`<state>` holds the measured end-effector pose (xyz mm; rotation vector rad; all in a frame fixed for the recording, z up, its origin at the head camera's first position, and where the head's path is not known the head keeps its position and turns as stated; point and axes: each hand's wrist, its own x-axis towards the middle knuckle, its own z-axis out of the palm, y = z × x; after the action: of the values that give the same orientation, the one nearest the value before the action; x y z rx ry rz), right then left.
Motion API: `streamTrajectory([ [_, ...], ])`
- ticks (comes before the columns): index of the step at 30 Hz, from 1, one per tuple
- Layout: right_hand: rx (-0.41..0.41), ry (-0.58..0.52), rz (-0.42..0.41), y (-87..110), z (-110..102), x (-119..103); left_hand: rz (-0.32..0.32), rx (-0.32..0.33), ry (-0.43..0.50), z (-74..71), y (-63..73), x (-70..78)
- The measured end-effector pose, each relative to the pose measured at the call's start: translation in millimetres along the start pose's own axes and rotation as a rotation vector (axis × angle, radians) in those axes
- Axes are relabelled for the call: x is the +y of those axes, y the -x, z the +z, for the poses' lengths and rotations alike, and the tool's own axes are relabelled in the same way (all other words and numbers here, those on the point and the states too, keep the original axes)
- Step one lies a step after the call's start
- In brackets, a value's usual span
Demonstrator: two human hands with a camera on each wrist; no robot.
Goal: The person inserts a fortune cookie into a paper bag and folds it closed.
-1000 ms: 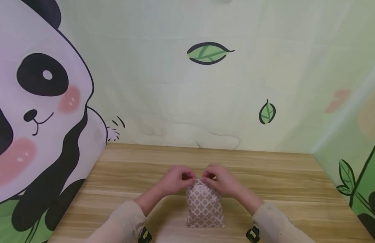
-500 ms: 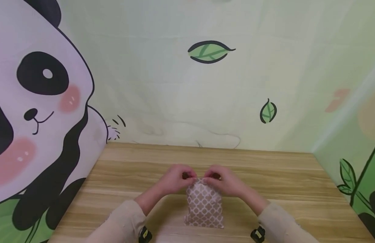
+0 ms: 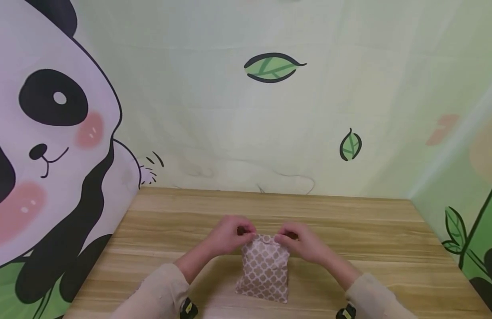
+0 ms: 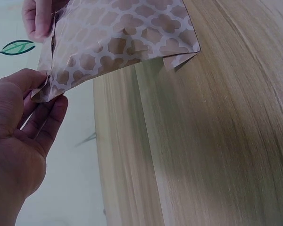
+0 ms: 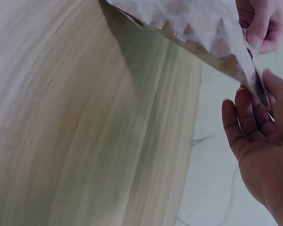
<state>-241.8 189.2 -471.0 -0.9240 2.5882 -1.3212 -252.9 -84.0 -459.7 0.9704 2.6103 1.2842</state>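
Note:
A small brown paper bag (image 3: pixel 265 268) with a white lattice pattern hangs upright between both hands, bottom edge toward the person. My left hand (image 3: pixel 231 235) pinches its top left corner between thumb and fingers. At the top right corner, my right hand (image 3: pixel 301 241) does the same. In the left wrist view, the bag (image 4: pixel 118 37) shows a creased front and a folded flap at a lower corner. From the right wrist view, the top edge of the bag (image 5: pixel 198 35) runs between thumb and fingers of the right hand (image 5: pixel 264 136). The bag's inside is hidden.
A wood-grain table (image 3: pixel 182 208) lies beneath the hands. Behind it hangs a pale green backdrop (image 3: pixel 214 110) with leaves and a large printed panda (image 3: pixel 58 177) on the left. Black wrist cameras show below both sleeves.
The right hand has moved to the right, widening the gap between the hands so more of the bag's top edge shows. The bag's lower end has swung slightly left.

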Motion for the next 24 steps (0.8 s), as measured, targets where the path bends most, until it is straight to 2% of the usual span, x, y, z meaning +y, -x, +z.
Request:
streamTrajectory([
  [7,0.001,-0.022,0.002,12.7,-5,5,0.016,-0.007,-0.006,1.4,-0.1,-2.9],
  [11,-0.024,-0.075,0.054,18.9,-11,7,0.016,-0.016,-0.005,2.6,0.0,-4.6],
  [13,-0.041,-0.067,0.077,18.5,-14,6,0.013,-0.023,-0.001,3.4,-0.2,-5.3],
  [16,-0.08,0.008,0.094,9.3,-16,-1,0.016,-0.028,0.003,5.1,-1.0,-6.2],
  [20,-0.133,0.129,0.057,-10.6,-8,-11,0.034,-0.024,-0.013,9.0,-4.0,-3.9],
  [24,-0.144,0.145,0.018,-18.4,0,-16,0.052,-0.025,-0.03,12.3,-7.4,0.1],
])
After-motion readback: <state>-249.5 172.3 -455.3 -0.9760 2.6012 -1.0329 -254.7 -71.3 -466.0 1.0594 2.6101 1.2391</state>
